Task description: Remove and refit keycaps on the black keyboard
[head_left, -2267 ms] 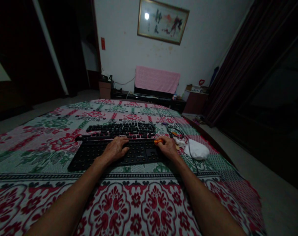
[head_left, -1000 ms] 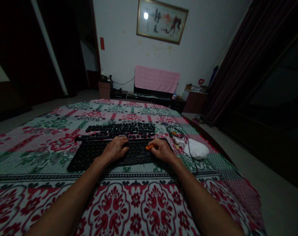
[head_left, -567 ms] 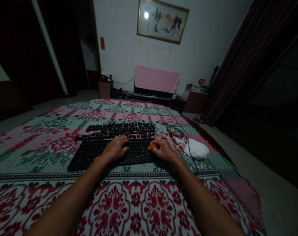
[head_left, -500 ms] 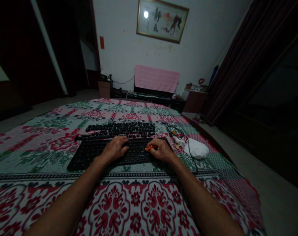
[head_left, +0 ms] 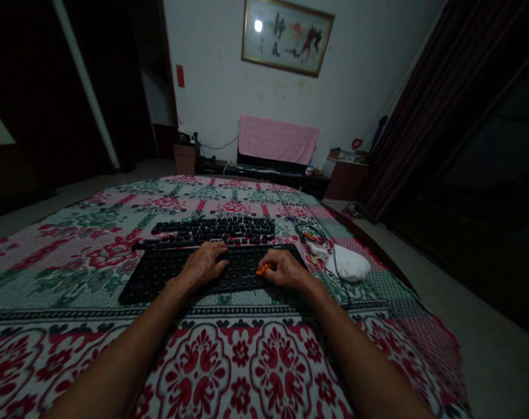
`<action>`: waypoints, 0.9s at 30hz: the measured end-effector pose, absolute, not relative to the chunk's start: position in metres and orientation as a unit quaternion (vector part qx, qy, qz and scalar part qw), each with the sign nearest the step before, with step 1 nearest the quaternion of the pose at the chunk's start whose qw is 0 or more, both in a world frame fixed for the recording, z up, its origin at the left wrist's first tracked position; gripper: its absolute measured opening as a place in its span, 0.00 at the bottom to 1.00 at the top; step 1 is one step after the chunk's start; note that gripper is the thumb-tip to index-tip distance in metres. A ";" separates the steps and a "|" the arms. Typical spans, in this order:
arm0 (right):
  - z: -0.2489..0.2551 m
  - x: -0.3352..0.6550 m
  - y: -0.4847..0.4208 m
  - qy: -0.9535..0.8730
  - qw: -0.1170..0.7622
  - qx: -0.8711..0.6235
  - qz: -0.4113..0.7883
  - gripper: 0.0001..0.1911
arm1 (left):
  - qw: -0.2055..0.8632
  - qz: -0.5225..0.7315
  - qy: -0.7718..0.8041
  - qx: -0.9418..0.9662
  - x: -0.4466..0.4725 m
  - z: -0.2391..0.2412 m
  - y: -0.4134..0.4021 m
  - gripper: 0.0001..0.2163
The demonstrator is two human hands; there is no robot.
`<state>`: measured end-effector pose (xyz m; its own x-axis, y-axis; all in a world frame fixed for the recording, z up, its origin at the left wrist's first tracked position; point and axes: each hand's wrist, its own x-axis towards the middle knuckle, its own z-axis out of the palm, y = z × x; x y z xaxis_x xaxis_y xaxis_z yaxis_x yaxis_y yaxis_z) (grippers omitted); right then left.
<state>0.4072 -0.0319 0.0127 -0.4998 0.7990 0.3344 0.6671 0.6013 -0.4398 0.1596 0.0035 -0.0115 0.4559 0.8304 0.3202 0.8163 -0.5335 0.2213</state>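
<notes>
A black keyboard base [head_left: 233, 273] without its keycaps lies on the patterned bedspread, rows of small key posts showing. My left hand [head_left: 204, 262] rests on its upper middle, fingers stretched toward the far edge and thumb apart. Over the right part of the base, my right hand [head_left: 286, 269] is closed, pinching a small lumpy orange piece [head_left: 264, 270] against the key posts. What exactly the orange piece is cannot be made out. Just beyond the base, loose black keycaps [head_left: 216, 226] lie in rows.
To the right lie a crumpled white cloth [head_left: 350, 265] and a coiled black cable [head_left: 312, 231]. The floral bedspread [head_left: 242, 372] covers the whole bed. Past its far edge stands a low cabinet with a pink towel [head_left: 277, 139] draped over a screen.
My right hand has shifted slightly toward me with the orange piece, lower on the keyboard base. My left hand stays in place.
</notes>
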 end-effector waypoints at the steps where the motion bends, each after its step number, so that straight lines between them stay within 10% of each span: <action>1: 0.013 0.407 -0.032 -0.859 0.248 -0.429 0.128 0.10 | 0.020 0.200 0.483 0.852 0.159 -0.012 0.004 0.19; 27: -0.004 0.426 -0.037 -0.844 0.291 -0.448 0.045 0.13 | 0.000 0.185 0.481 0.857 0.157 -0.012 0.007 0.19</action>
<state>0.4263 -0.0365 -0.0041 -0.4300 0.7824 0.4506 0.7304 0.5948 -0.3358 0.1572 0.0065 -0.0116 0.4690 0.8247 0.3160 0.8244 -0.5372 0.1783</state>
